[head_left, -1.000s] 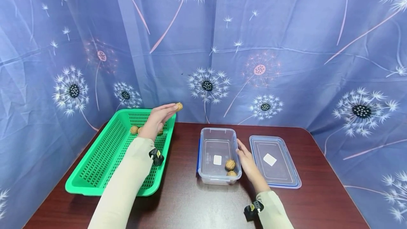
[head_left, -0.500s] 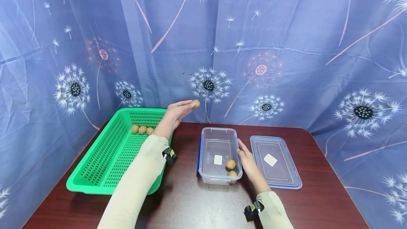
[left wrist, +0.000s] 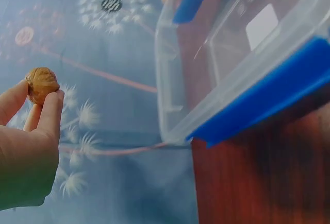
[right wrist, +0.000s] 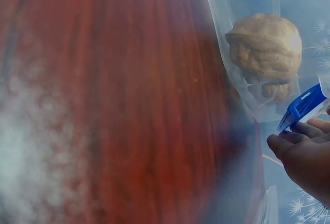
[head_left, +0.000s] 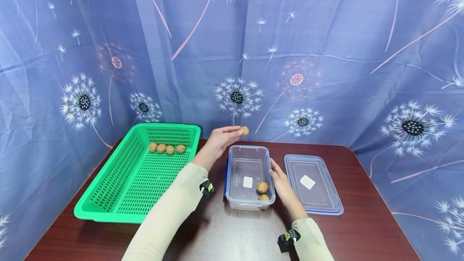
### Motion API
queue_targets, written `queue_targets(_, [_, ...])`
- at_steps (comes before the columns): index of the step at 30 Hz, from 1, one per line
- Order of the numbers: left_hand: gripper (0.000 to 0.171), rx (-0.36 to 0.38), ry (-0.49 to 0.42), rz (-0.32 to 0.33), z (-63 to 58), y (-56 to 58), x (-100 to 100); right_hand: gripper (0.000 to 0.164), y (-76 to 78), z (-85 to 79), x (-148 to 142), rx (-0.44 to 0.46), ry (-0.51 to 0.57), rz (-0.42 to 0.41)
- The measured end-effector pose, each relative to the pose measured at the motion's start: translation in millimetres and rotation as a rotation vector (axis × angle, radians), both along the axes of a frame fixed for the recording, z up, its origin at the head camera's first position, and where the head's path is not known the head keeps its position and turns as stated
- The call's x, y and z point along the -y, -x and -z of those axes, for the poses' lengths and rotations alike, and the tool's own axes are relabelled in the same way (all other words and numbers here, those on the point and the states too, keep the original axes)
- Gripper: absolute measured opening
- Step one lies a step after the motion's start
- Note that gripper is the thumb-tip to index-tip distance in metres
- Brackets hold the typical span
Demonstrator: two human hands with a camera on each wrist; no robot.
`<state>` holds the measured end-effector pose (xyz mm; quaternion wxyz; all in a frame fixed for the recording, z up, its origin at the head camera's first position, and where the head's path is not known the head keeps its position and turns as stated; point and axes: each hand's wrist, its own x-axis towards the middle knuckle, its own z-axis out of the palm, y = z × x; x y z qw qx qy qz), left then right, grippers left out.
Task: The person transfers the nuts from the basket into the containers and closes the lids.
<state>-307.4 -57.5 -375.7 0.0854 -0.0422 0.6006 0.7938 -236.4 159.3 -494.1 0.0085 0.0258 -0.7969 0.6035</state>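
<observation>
The person's left hand (head_left: 222, 140) pinches a round, tan, ridged walnut (head_left: 245, 131) between thumb and fingertips, a grip that suits so small and rounded a thing and leaves most of its shell uncovered. This walnut is held in the air near the far edge of a clear plastic rectangular box (head_left: 249, 206), high enough, it seems, to pass over the rim without knocking it.

The right hand (head_left: 283, 182) lies along the box's right wall, its fingers extended rather than wrapped around anything, probably to steady the light plastic. The right wrist view shows its fingertips at a blue plastic clasp (right wrist: 304, 105).

Two more walnuts (head_left: 262, 187) sit inside the box, together in its near right corner, where the walls would stop them rolling. A clear, blue-edged rectangular lid (head_left: 315, 168) lies flat on the dark red wooden surface (head_left: 235, 239), leaving the box uncovered. Four walnuts (head_left: 170, 149) form a row toward the far end of a green perforated plastic basket (head_left: 137, 190), contained by its raised sides.
</observation>
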Motion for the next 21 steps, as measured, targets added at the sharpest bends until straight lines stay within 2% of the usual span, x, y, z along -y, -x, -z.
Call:
queue_targets(11, [0.033,0.015,0.045,0.033,36.9,-13.8,-32,0.048,-0.2,-0.3,0,-0.014,0.004,-0.004])
queue_targets(18, [0.030,0.046,0.093,0.027,59.9,-18.8,-43,0.048,-14.6,-27.6,7,0.005,0.008,-0.015])
queue_targets(21, [0.031,0.045,0.073,0.044,68.4,-21.6,-47,0.048,-19.6,-35.7,9,0.002,-0.003,-0.016])
